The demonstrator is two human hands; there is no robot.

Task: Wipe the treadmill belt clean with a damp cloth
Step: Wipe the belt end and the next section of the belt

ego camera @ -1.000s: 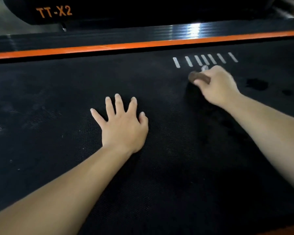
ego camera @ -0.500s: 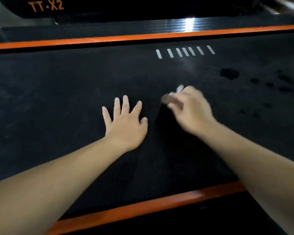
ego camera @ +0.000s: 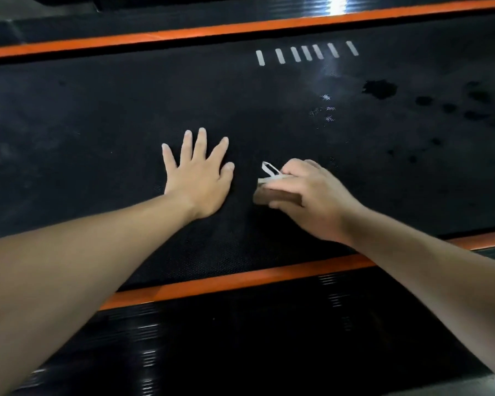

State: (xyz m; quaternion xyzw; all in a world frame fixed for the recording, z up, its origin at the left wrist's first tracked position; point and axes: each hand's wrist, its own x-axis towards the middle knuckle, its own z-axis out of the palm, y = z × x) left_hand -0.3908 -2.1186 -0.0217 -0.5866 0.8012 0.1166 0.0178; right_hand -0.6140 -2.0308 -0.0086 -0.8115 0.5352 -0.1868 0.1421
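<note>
Evidently right hand [ego camera: 312, 195] grips cloth [ego camera: 277, 198] beside left hand [ego camera: 197, 178].

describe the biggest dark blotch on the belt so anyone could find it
On the black textured treadmill belt, find the row of seven white dashes near its far edge. The ragged dark blotch lies below and right of them, larger than the small dark spots farther right.

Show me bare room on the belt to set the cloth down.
Bare belt lies left of the flat left hand, up to the far orange stripe; another patch sits between that hand and the white dashes. Crowded: the narrow gap between the left hand and the right hand holding the cloth, and the dark blotches at right.
</note>
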